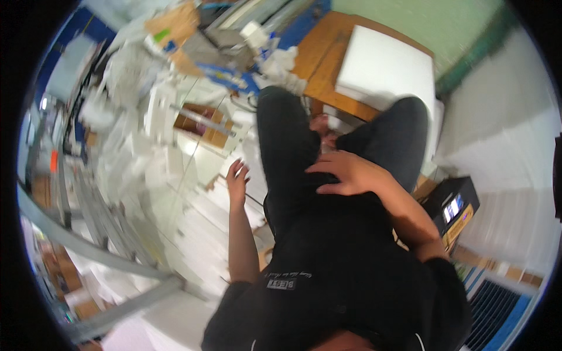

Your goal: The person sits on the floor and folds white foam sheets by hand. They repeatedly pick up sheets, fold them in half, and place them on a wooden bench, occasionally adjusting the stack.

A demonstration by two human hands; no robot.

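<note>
My right hand (350, 171) rests over my lap between the black-trousered legs, its fingers spread and nothing in it. Out to the left of my left leg hangs my left hand (237, 182), empty, with loosely curled fingers held apart. Beyond that hand, on the floor, an open cardboard box (218, 137) holds something pinkish that I cannot make out. A grey metal strip (205, 120) lies across this box. White foam pieces (202, 225) are spread on the floor beside my left forearm.
Ahead stands a wooden table (319, 52) bearing a white foam block (386, 61). A black box (452, 205) sits to my right, near a pale wall of wrapped material (497, 140). Clear plastic wrapping (126, 123) heaps on the left, behind a grey metal frame (88, 251).
</note>
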